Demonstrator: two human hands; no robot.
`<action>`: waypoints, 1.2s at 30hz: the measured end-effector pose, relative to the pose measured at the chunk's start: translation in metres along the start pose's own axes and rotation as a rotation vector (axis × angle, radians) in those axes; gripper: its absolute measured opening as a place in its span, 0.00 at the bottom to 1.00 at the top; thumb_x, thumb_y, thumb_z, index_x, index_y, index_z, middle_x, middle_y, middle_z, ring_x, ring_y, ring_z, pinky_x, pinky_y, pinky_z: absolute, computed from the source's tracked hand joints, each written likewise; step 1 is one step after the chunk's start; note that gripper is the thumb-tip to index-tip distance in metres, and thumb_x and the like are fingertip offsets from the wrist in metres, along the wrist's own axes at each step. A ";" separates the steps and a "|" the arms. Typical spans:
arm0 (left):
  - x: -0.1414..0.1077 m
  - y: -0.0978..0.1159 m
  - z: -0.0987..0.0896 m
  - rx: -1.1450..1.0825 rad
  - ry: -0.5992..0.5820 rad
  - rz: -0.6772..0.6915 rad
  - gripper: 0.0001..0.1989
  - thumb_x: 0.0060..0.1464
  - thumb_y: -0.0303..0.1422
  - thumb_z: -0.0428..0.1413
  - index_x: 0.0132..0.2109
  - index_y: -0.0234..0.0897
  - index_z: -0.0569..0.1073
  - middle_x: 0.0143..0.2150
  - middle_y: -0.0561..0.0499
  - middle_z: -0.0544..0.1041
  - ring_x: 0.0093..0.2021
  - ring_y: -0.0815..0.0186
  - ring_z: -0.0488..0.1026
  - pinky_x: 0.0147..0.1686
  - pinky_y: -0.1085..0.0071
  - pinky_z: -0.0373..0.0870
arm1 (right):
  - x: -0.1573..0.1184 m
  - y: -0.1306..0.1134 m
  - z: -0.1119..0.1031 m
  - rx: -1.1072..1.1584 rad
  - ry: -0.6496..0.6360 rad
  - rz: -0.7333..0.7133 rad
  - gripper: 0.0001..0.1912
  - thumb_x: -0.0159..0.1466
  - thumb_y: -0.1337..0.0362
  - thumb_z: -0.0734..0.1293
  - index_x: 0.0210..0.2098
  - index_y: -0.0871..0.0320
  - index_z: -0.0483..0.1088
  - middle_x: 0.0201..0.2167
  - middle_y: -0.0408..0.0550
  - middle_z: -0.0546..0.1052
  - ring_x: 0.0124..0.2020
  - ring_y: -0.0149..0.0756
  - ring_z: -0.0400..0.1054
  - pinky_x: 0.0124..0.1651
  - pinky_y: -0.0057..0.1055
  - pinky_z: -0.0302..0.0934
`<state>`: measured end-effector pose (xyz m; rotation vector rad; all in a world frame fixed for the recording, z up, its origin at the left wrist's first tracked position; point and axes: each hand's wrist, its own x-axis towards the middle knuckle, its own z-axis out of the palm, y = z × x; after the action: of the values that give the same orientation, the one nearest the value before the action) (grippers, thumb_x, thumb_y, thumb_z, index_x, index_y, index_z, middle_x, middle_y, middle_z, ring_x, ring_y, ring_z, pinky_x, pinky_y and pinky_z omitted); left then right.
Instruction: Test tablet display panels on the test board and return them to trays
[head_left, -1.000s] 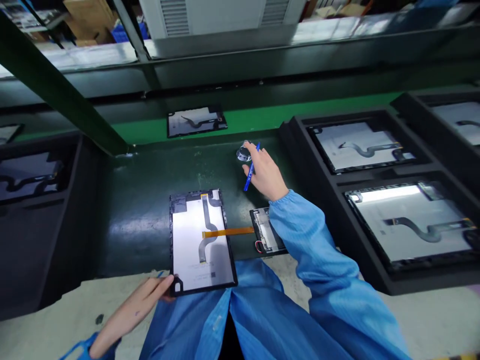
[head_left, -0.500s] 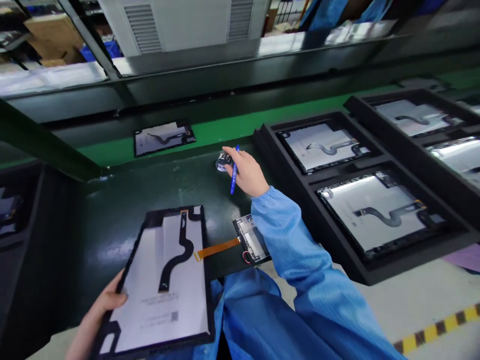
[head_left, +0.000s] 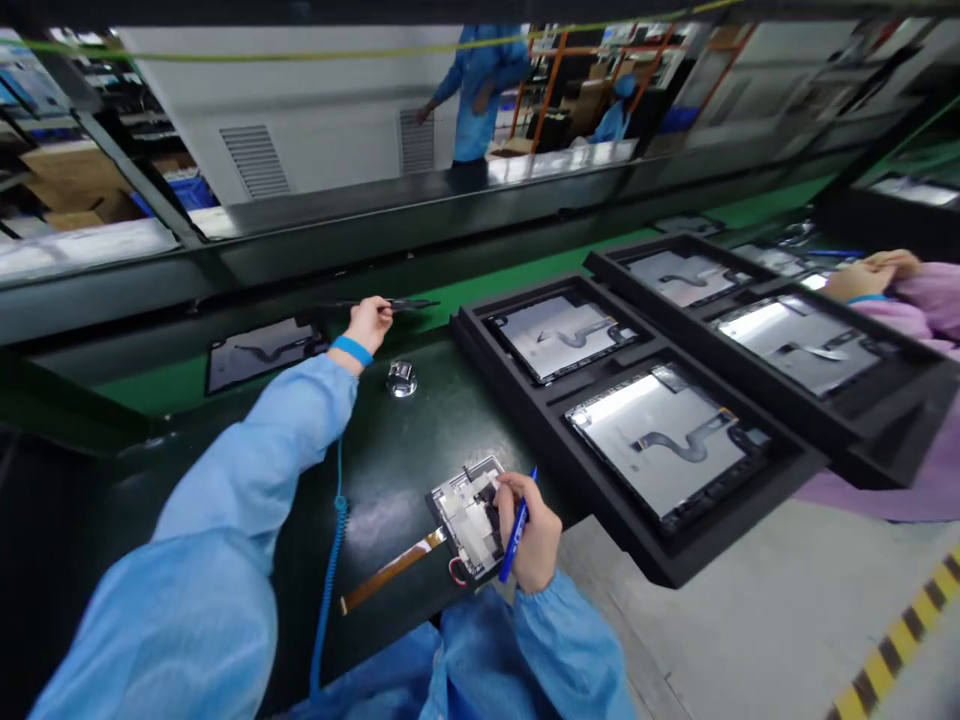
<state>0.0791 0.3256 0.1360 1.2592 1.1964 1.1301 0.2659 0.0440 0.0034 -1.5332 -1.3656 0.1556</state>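
My left hand (head_left: 370, 322) reaches to the back of the bench, its fingers closed around a slim black tool (head_left: 411, 304). A blue wrist strap with a coiled cord (head_left: 335, 525) runs from that wrist. My right hand (head_left: 534, 530) has a blue pen (head_left: 517, 530) tucked in it, while its fingertips rest at the edge of a small open circuit board unit (head_left: 469, 515). An orange-brown ribbon cable (head_left: 394, 570) extends from the unit across the bench. A small round metal piece (head_left: 402, 378) sits between my hands. Behind my left forearm lies a screen panel (head_left: 262, 352).
Black foam trays (head_left: 547, 420) on the right hold screen panels (head_left: 667, 445) with curved ribbon cables. Beyond them are a co-worker's hands (head_left: 870, 275) in pink sleeves. A person in blue (head_left: 484, 90) stands behind the bench's back rail (head_left: 420, 215).
The screen panel my left hand held is out of view, and that hand now grips the black tool. My right hand has left the round metal piece for the circuit board unit. The view has shifted.
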 end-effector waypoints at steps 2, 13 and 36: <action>0.030 -0.011 0.039 -0.089 0.068 -0.063 0.19 0.64 0.39 0.57 0.58 0.35 0.71 0.56 0.42 0.74 0.50 0.58 0.75 0.48 0.55 0.76 | 0.000 0.003 0.004 -0.012 0.035 -0.016 0.06 0.69 0.64 0.62 0.38 0.53 0.71 0.24 0.42 0.77 0.21 0.34 0.72 0.27 0.29 0.69; 0.088 -0.013 0.098 -0.069 -0.201 -0.185 0.12 0.64 0.35 0.57 0.50 0.33 0.75 0.47 0.45 0.78 0.42 0.64 0.77 0.42 0.63 0.77 | -0.001 0.006 0.008 -0.070 0.088 -0.039 0.08 0.69 0.67 0.61 0.36 0.58 0.71 0.21 0.39 0.74 0.19 0.25 0.69 0.27 0.19 0.63; -0.003 -0.045 -0.044 1.279 -0.220 -0.008 0.26 0.69 0.40 0.43 0.67 0.33 0.65 0.67 0.38 0.69 0.66 0.51 0.66 0.63 0.57 0.63 | 0.001 0.006 0.007 -0.088 -0.071 -0.048 0.12 0.68 0.63 0.60 0.35 0.57 0.75 0.23 0.42 0.76 0.23 0.30 0.71 0.30 0.23 0.62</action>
<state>0.0336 0.3252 0.0929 2.2052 1.7980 0.0652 0.2660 0.0499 -0.0035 -1.5789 -1.4812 0.1231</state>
